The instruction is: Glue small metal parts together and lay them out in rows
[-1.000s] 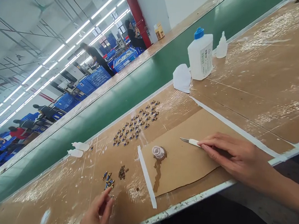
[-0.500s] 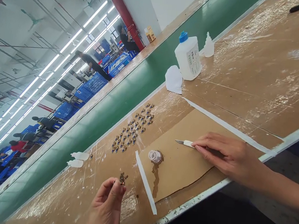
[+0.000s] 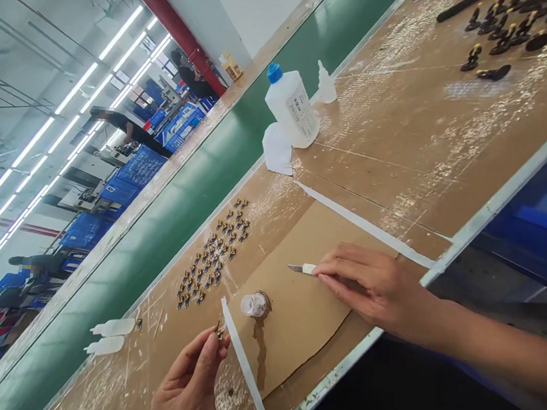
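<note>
My left hand (image 3: 194, 374) pinches a small gold-and-dark painted piece (image 3: 218, 333) between thumb and fingertips; its exact kind is too small to make out. My right hand (image 3: 367, 282) grips a craft knife (image 3: 302, 269) by its white handle, the short blade pointing left over a cardboard sheet (image 3: 322, 300). On that sheet, between my hands, stands a small clear jar (image 3: 254, 304) with a dark wet streak running from it. Beyond my left hand, several tiny blue-and-gold figures (image 3: 215, 251) stand in rows.
White tape strips (image 3: 244, 360) flank the cardboard. At the back are a white bottle with blue cap (image 3: 292, 107), a nozzle bottle (image 3: 326, 84) and white paper (image 3: 277, 149). Two small bottles (image 3: 108, 336) lie left. Dark figurines (image 3: 507, 31) stand far right. People work beyond the green partition (image 3: 197, 197).
The view has swung right, bringing more dark figurines into sight. My left hand has lifted a small piece; the loose cluster near its fingertips no longer shows. My right hand keeps its hold on the knife.
</note>
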Available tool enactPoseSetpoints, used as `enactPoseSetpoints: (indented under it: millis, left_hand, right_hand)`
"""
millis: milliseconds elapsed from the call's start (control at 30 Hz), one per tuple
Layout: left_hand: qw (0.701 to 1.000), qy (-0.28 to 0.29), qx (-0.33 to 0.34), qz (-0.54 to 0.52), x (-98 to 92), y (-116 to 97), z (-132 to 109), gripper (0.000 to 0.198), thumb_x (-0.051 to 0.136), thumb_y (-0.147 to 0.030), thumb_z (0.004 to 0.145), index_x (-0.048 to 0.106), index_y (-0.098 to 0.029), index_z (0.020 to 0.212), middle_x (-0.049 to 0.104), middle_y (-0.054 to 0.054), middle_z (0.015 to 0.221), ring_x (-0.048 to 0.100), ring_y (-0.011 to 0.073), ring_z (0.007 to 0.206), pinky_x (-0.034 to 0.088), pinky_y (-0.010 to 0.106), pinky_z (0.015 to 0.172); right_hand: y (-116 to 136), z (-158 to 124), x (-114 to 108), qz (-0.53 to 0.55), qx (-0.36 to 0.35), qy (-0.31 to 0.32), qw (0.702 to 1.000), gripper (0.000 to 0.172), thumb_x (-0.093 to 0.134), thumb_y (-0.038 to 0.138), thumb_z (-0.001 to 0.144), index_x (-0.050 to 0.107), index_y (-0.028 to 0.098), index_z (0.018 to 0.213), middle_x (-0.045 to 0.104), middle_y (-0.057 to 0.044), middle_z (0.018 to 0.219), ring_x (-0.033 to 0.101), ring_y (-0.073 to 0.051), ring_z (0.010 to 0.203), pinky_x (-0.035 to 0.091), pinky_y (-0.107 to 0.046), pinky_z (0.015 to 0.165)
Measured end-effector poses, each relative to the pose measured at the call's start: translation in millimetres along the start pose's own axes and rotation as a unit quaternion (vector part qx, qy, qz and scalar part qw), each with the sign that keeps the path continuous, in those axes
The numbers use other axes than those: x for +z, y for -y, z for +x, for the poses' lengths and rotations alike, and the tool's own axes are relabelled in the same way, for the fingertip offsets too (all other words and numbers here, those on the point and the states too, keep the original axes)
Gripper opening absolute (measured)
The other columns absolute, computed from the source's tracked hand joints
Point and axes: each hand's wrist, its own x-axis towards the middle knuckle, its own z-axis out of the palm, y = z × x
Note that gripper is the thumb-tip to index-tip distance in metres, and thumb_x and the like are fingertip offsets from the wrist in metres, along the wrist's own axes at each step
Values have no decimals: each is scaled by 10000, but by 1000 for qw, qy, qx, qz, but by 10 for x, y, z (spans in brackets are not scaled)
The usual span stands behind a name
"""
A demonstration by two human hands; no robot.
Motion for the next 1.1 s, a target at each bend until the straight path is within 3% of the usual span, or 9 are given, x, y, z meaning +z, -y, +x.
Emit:
enactPoseSetpoints:
  millis: [100, 200, 367, 567, 733, 833, 1100]
  left_hand:
    - [1000, -2, -14, 19, 47, -43, 25, 465, 909, -346, 335, 729, -157, 720, 717, 44, 651, 689, 166, 624, 563, 181, 604]
    - [993, 2, 29, 111, 82, -89, 18, 455, 880, -394, 421, 735, -168, 788, 721, 33, 671, 659, 121, 604, 534, 148, 589]
    - [949, 12, 87, 304, 176, -180, -36, 484, 796, -531, 506, 737, -211, 865, 730, 22, 777, 671, 182, 754, 528, 211, 617]
    - [893, 67, 190, 402, 328, -285, -24, 423, 709, -585, 596, 729, -216, 801, 719, 26, 815, 660, 209, 792, 512, 287, 705]
    - [859, 85, 199, 463, 395, -360, 21, 409, 688, -591, 606, 730, -229, 791, 710, 13, 798, 647, 199, 768, 480, 269, 658]
    - [855, 98, 199, 470, 430, -375, 7, 377, 678, -575, 622, 726, -232, 771, 698, 5, 744, 636, 187, 710, 474, 274, 663]
    - [843, 78, 168, 506, 469, -408, -12, 351, 655, -572, 615, 716, -260, 763, 671, -9, 667, 626, 188, 668, 385, 225, 448]
  right_hand:
    - [-18, -1, 7, 4, 1, -4, 1000, 199, 469, 151, 905, 655, 172, 973, 637, -62, 790, 583, -146, 732, 472, -260, 663]
    - [-28, -1, 7, 9, 0, -5, 1000, 190, 474, 156, 907, 655, 158, 966, 627, -65, 779, 575, -148, 728, 463, -266, 663]
    - [-31, -12, 7, 15, 5, 0, 1000, 184, 478, 139, 902, 648, 163, 968, 624, -60, 799, 563, -147, 751, 457, -268, 688]
    - [-46, -22, 26, 20, 4, -9, 1000, 166, 489, 133, 900, 646, 147, 954, 622, -59, 801, 557, -138, 754, 450, -260, 693]
    - [-44, -10, 11, 23, -5, -15, 1000, 162, 492, 122, 901, 646, 117, 950, 621, -69, 800, 550, -133, 750, 444, -256, 690]
    - [-40, -5, 4, 25, -11, -22, 999, 158, 490, 114, 901, 645, 114, 930, 620, -70, 790, 548, -130, 741, 443, -251, 683]
    - [-45, -8, 6, 27, -11, -25, 999, 158, 492, 117, 901, 644, 103, 939, 618, -74, 795, 541, -131, 749, 438, -255, 693]
